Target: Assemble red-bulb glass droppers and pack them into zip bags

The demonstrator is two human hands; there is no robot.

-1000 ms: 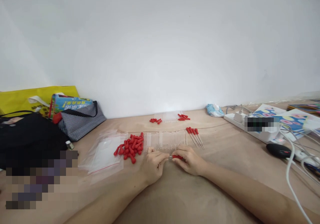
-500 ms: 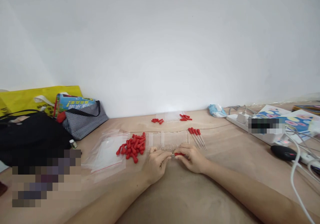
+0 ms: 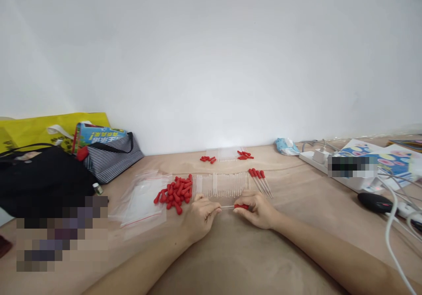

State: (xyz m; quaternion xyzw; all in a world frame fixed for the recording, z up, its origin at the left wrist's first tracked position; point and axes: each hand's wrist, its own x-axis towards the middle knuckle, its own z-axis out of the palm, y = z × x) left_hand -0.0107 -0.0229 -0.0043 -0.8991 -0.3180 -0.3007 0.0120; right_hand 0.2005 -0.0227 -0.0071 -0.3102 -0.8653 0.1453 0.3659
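Spanning both hands, a glass tube (image 3: pixel 227 207) lies level, pinched by the left hand's (image 3: pixel 201 216) fingers; the right hand's (image 3: pixel 255 209) fingers grasp its red bulb (image 3: pixel 241 206), near the row of tubes (image 3: pixel 222 184).

"What's behind the table (image 3: pixel 296 255)?"

"A plain, pale wall (image 3: pixel 211 66), filling the upper frame."

"And the light?"

"Soft, brightest low at the centre. The tabletop is light brown, faintly glossy near the bottom."

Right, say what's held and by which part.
A clear tube with a red bulb: the left hand pinches the tube's bare part, the right hand the bulb.
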